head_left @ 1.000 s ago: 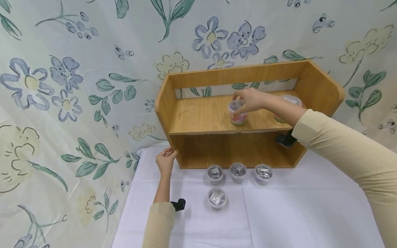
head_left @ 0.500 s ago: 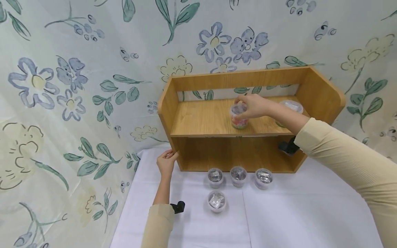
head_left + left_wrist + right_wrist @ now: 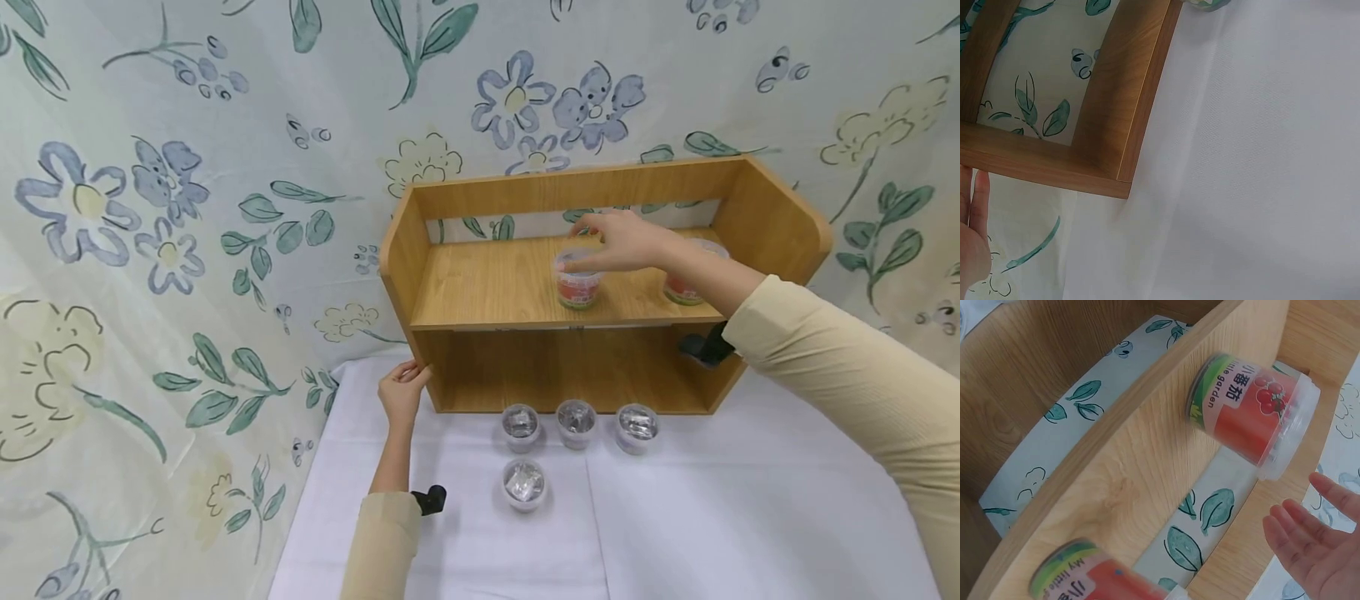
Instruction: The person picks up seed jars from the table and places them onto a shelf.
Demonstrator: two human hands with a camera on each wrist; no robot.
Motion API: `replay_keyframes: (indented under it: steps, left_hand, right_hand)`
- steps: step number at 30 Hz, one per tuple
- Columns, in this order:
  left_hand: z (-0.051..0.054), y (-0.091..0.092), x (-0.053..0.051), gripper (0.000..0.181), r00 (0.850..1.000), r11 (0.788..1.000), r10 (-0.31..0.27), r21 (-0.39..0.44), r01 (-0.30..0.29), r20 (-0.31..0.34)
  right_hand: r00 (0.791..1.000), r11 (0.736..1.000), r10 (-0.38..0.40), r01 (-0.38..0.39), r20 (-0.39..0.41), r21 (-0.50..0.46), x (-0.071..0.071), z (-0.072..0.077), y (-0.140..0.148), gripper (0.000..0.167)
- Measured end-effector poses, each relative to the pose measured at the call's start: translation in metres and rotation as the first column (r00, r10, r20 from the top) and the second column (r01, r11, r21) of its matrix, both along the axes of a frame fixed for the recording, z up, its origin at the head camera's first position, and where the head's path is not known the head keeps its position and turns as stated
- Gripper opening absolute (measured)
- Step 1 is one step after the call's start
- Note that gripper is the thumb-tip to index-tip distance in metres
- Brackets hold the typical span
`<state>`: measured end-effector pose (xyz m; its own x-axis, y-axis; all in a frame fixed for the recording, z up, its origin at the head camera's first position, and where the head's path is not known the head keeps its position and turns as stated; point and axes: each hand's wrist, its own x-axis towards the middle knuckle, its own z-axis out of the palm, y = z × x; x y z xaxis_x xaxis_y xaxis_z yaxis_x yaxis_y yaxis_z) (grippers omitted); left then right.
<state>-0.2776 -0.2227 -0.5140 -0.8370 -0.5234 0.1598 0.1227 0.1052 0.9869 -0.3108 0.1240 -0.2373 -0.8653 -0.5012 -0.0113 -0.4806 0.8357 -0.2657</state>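
Observation:
A plastic cup [image 3: 577, 292] with a red tomato label and a clear top stands upright on the upper board of a wooden shelf [image 3: 487, 287]. Over its rim hovers my right hand [image 3: 628, 240], fingers spread and holding nothing; the right wrist view shows a gap between these fingers and the cup [image 3: 1235, 415]. To the right, partly behind my forearm, is a second labelled cup [image 3: 681, 290]. My left hand [image 3: 401, 393] touches the shelf's left side low down. In the left wrist view, two extended fingers [image 3: 979, 203] meet the side panel.
On the white tablecloth [image 3: 690, 508], in front of the shelf, stand several small clear cups [image 3: 523, 485] with silvery packets inside. The shelf's lower compartment [image 3: 547, 367] faces them. A flower-patterned cloth [image 3: 247, 150] hangs behind and to the left.
My right hand has let go of the labelled cup, its fingers spreading and lifting slightly to the right. The cup stays where it was on the shelf. My left hand keeps its place.

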Motion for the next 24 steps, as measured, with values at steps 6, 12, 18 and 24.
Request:
replay_keyframes:
  steps: [6, 12, 18, 24]
  left_hand:
    - [-0.002, -0.002, -0.001, 0.031, 1.000, 1.000, -0.005, -0.002, 0.005, -0.002]
    - [-0.003, -0.001, 0.000, 0.028, 1.000, 1.000, 0.005, -0.006, -0.005, -0.001]
    - [-0.001, 0.000, 0.000, 0.030, 1.000, 1.000, 0.010, -0.001, -0.010, -0.011]
    - [-0.001, 0.000, 0.000, 0.029, 1.000, 1.000, -0.001, 0.022, 0.001, -0.001]
  right_hand:
    - [0.998, 0.998, -0.050, 0.048, -0.049, -0.037, 0.003, 0.006, 0.005, 0.071]
    - [0.992, 0.994, -0.087, 0.080, -0.096, -0.071, 0.015, 0.006, 0.008, 0.072]
    - [0.974, 0.985, -0.138, 0.116, -0.179, -0.125, 0.041, 0.000, 0.009, 0.068]
    - [0.949, 0.973, -0.140, 0.079, -0.283, -0.218, 0.060, -0.024, 0.008, 0.057]
